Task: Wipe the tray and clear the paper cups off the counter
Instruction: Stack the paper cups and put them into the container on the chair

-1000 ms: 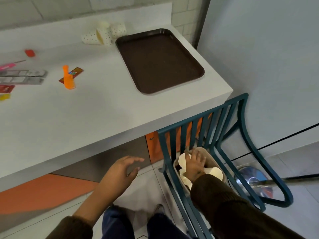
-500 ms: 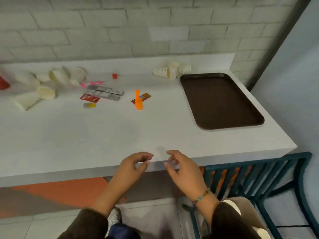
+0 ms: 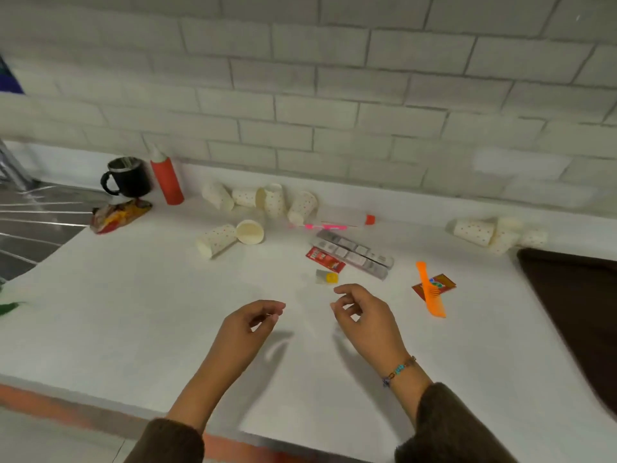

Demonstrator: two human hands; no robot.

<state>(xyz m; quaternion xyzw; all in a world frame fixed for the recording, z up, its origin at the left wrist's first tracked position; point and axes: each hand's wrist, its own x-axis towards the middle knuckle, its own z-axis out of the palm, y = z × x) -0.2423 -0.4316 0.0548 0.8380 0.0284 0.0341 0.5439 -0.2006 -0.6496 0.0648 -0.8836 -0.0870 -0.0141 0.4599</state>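
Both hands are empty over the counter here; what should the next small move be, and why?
Probably reach forward for the nearest paper cups lying tipped over mid-counter. The left hand and right hand hover empty above bare counter, and cups remain scattered near the wall.

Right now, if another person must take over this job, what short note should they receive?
Left hand: empty, fingers loosely curled, above the counter.
Right hand: also empty, beside the left, not touching anything.
Paper cups: a main group lies tipped near the wall, two more cups in front of it, and a small group beside the tray's far corner.
Tray: brown, at the right edge, nothing visible on it; no cloth in view.
Done: cannot tell if the tray was wiped.
Left: collect all the cups. The comb, sachets and mug are not part of the job.
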